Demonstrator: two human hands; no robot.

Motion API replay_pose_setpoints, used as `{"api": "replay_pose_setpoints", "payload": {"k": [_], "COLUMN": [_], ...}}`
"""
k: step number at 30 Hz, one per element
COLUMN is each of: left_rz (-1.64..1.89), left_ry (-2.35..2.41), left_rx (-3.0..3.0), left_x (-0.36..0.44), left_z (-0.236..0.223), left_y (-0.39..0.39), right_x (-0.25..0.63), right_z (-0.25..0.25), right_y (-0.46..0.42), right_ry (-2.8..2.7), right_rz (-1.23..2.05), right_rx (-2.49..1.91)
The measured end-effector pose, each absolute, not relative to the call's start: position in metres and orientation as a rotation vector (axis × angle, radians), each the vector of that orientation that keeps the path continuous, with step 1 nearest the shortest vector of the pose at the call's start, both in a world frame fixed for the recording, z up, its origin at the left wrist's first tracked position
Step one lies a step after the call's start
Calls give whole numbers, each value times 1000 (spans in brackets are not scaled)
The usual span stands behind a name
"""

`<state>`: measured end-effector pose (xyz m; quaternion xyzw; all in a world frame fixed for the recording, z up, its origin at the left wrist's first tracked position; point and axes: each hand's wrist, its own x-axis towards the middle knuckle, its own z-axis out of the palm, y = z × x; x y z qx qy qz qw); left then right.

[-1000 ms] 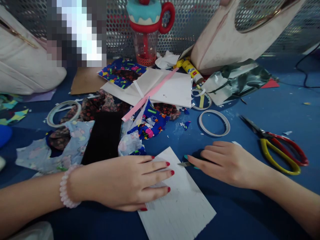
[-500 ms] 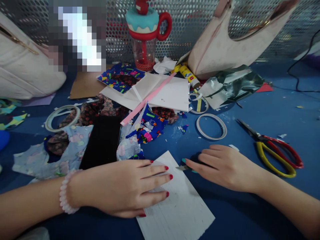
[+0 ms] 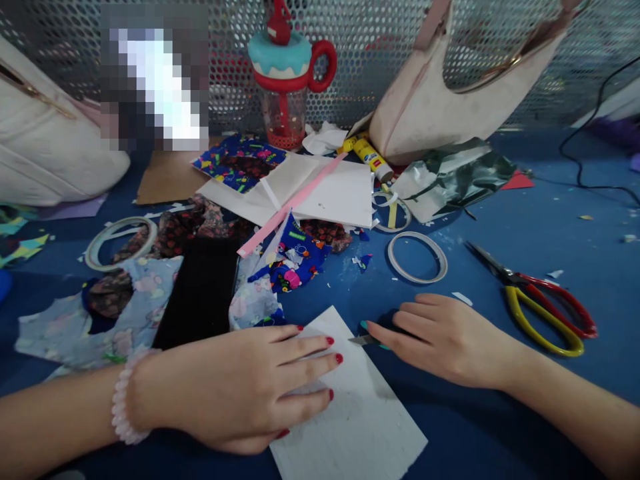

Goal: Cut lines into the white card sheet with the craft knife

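Observation:
A white sheet of card (image 3: 360, 413) lies at an angle on the blue table in front of me. Flat across its left side rests my left hand (image 3: 250, 383), fingers spread, a pink bead bracelet at the wrist. My right hand (image 3: 445, 343) is closed around a small craft knife (image 3: 364, 340), whose handle is mostly hidden under the fingers. The blade points left, its tip at the card's upper right edge. Beyond my left wrist is a black phone (image 3: 200, 287), with patterned fabric scraps (image 3: 295, 257) beside it.
Red-and-yellow scissors (image 3: 535, 303) lie to the right. Tape rolls (image 3: 417, 258) sit past my right hand. Farther back are white sheets with a pink strip (image 3: 295, 203), a glue stick (image 3: 374, 160), a red-handled cup (image 3: 283, 87) and a white bag (image 3: 425, 113).
The view has shifted slightly. My left hand stays flat on the card, and the knife in my right hand keeps nearly the same place at the card's edge.

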<state>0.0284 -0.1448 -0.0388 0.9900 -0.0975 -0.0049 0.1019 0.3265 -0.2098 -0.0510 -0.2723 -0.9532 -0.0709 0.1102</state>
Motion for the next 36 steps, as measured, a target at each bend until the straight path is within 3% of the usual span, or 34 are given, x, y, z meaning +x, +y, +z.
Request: {"api": "replay_pose_setpoints", "payload": {"k": [36], "left_rz": [-30], "left_ry": [-327], "left_rx": [2934], "left_x": [27], "left_z": [-41], "left_y": [-143], "right_x": [329], "right_z": [-54], "right_y": [-210], "right_ry": [-2815], "right_rz": [-219], "right_rx": [-780]}}
